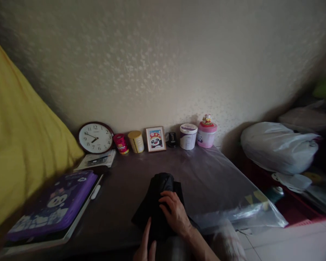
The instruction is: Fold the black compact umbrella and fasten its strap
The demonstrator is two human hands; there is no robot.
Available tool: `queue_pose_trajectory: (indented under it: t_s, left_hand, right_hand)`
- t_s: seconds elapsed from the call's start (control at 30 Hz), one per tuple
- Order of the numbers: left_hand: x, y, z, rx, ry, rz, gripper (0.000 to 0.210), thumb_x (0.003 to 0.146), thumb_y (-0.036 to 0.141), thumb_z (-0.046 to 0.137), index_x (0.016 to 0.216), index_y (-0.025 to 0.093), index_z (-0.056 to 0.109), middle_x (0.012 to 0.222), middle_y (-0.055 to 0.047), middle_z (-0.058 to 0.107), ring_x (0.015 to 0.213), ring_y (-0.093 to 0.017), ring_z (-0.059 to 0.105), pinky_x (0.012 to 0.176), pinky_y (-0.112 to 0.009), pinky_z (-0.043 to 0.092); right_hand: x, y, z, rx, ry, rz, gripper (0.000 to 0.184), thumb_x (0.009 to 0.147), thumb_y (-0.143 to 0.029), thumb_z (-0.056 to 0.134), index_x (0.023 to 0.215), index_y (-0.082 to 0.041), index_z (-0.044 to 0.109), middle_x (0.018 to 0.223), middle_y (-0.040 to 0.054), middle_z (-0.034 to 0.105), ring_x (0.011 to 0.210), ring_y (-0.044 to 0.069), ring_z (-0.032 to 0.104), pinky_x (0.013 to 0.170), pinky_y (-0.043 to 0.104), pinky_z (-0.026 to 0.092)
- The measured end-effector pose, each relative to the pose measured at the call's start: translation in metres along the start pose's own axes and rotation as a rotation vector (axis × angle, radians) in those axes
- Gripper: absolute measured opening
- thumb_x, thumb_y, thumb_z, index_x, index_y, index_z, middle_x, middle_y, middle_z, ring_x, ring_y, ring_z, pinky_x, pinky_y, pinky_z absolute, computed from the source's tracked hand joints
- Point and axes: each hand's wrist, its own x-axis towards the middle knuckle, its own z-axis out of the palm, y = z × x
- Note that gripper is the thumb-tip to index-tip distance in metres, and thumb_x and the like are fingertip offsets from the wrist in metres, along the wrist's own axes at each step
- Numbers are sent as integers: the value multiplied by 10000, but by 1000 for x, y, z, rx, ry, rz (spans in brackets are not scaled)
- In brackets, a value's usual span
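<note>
Head camera, facing forward and down across table (206,177) toward wall (163,65); apparently close above.

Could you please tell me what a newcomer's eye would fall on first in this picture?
Most likely the bright yellow cloth sweeping down the left side, then the round white-faced clock standing just right of it. Next, perhaps, the right hand resting on the black fabric at bottom centre.

Cutting off left hand (143,248) at bottom edge, lower centre. Covering part of black item (155,197) with right hand (176,213). Running yellow fabric (21,127) beyond left edge. Blurring patterned fabric (228,241), lower right. Showing white tub (188,137), right of centre, too small for reading.
</note>
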Motion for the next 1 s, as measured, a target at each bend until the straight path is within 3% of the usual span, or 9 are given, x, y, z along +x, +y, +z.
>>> queue_pose_trajectory:
  t_s: [0.17, 0.4, 0.6, 0.83, 1.0]
  left_hand:
    - [-1, 9, -7, 22, -18, -6, 516, 933, 263, 223, 1435, 149, 206, 1440, -85, 360, 1299, -184, 378, 1029, -337, 399]
    - [0, 13, -11, 71, -54, 118, 457, 923, 210, 241, 1334, 219, 440, 1393, -17, 442, 1295, -147, 381, 1066, -279, 350]
    - [0, 7, -9, 65, -34, 105, 443, 923, 211, 265, 1326, 234, 448, 1374, -12, 469, 1266, -139, 424, 1030, -254, 392]
    - [2, 2, -8, 35, -52, 95, 443, 930, 225, 272, 1352, 235, 409, 1391, -31, 446, 1272, -159, 418, 1036, -289, 392]
    - [1, -3, -6, 15, -42, 94, 447, 928, 217, 277, 1358, 271, 391, 1395, 3, 440, 1267, -145, 421, 1013, -264, 413]
  right_hand:
    - [-20, -17, 6, -41, 20, -45, 143, 848, -156, 498, 936, -196, 603, 1126, 55, 561, 1028, 147, 527, 915, 333, 439]
    - [-25, -21, 9, -3, 8, -32, 165, 846, -140, 497, 952, -208, 603, 1125, 35, 570, 1014, 142, 533, 913, 332, 439]
    - [-21, -17, 0, 76, -7, -37, 214, 880, -135, 431, 993, -204, 599, 1123, 40, 564, 1026, 106, 530, 917, 269, 453]
    - [2, 12, -3, -2, 82, -78, 208, 886, -148, 426, 962, -186, 616, 1045, 57, 590, 974, 114, 541, 886, 278, 456]
    - [27, 43, 2, -82, 85, -15, 240, 897, -167, 397, 975, -183, 623, 1073, 60, 595, 1018, 128, 544, 958, 338, 420]
